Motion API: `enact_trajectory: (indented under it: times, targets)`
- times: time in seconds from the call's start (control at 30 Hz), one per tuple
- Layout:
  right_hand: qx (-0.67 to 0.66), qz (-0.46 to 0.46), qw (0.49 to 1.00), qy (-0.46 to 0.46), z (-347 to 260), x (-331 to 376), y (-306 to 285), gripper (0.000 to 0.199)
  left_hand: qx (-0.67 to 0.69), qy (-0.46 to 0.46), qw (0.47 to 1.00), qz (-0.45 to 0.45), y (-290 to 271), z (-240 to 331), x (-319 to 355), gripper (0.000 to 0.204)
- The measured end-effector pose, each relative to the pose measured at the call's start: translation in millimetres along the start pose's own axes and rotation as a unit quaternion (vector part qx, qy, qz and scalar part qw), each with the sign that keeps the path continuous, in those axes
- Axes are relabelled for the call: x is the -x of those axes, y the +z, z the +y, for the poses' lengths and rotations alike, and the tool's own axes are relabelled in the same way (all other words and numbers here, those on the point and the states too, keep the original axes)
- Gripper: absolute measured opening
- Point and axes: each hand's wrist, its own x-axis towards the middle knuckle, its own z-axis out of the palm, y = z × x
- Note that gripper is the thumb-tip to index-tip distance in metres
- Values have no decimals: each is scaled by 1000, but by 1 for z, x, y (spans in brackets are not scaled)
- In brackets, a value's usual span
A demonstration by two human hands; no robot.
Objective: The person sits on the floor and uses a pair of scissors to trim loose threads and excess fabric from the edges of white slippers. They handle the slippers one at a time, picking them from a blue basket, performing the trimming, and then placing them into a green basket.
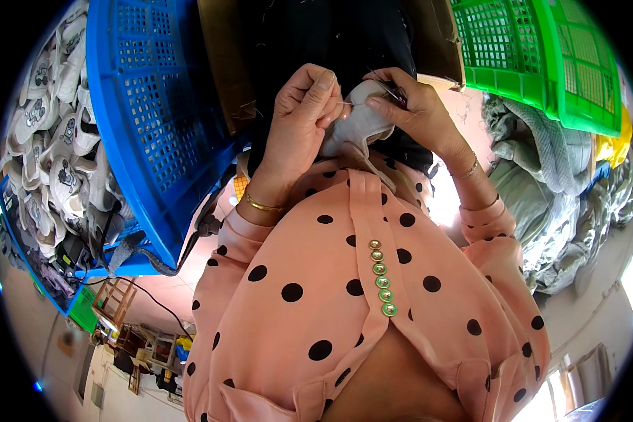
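Observation:
Above my lap, a light grey fabric shoe upper [355, 129] hangs between my two hands. My right hand [422, 112] grips its top end, thumb pressed on the near side. A thin, pointed, needle-like metal piece [388, 87] sticks out by the right fingers, with something small and dark beside it that I cannot make out. My left hand [304, 112] is closed in a pinch close to the upper's left side. From its fingertips a fine pale thread [346, 103] runs toward the upper.
At my left stands a tall blue plastic crate [148, 105], with a heap of light grey shoes [60, 151] beyond it. A cardboard box [228, 77] sits ahead. To the right are a green crate [506, 42] and piled grey fabric [541, 183]. Wooden stools [116, 299] stand farther off.

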Motion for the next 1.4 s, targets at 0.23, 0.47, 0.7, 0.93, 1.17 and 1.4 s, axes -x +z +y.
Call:
enact_trajectory:
  times: [0.23, 0.47, 0.7, 0.93, 1.17, 1.4]
  targets:
    - [-47, -6, 998, 32, 6, 1, -1, 43, -478, 43, 876, 37, -13, 2, 14, 33]
    - [-17, -8, 1000, 15, 4, 0, -2, 44, -576, 157, 802, 14, -12, -5, 8, 12]
    - [-18, -12, 1000, 10, 5, -1, -3, 44, -335, -28, 941, 37, -14, -3, 14, 5]
    - [14, -10, 1000, 6, 6, 1, -3, 43, -396, -49, 916, 31, 3, 3, 12, 6]
    - [49, -15, 999, -13, 10, 3, 0, 42, -580, -41, 813, -10, -7, 19, 21, 11]
    - [39, -5, 999, -10, 10, 7, -1, 42, -624, -193, 755, -62, 0, 40, 9, 15]
